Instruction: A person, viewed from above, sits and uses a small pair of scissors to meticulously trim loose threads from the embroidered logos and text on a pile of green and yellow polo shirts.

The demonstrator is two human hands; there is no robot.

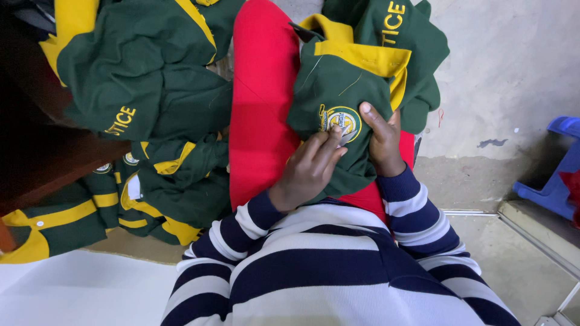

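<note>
Green garment (pixel 338 90) with yellow collar and trim, lying bunched across a lap clothed in red (pixel 260 108), an embroidered round badge (pixel 342 122) facing up near its middle. Probably light and soft, limp knit cloth that folds and slumps wherever unsupported; no stiffness except perhaps at the stitched badge and the doubled collar, so best taken by pinching a fold close to the badge or by gathering an edge, not by one corner. Not fragile, not slippery, though a loose thread on the chest could snag. Right hand (pixel 383 142) closed on a fold of the garment just beside the badge, thumb on top pressing the cloth, the other fingers tucked under and out of sight. Left hand (pixel 309 169) resting on the garment with fingers drawn together at the badge's edge, apparently pinching something small and pale there; too small to tell whether thread, tag or a tool. Striped sleeves covering both wrists. More green and yellow garments (pixel 145 78) heaped to the left, overhanging a dark worktop (pixel 42 157) and spilling downward; count uncertain, pieces overlapping. Lower part of the held garment hidden under the hands and arms; blue plastic object (pixel 559 169) cut off at the right edge, on a concrete floor (pixel 501 60).
</note>
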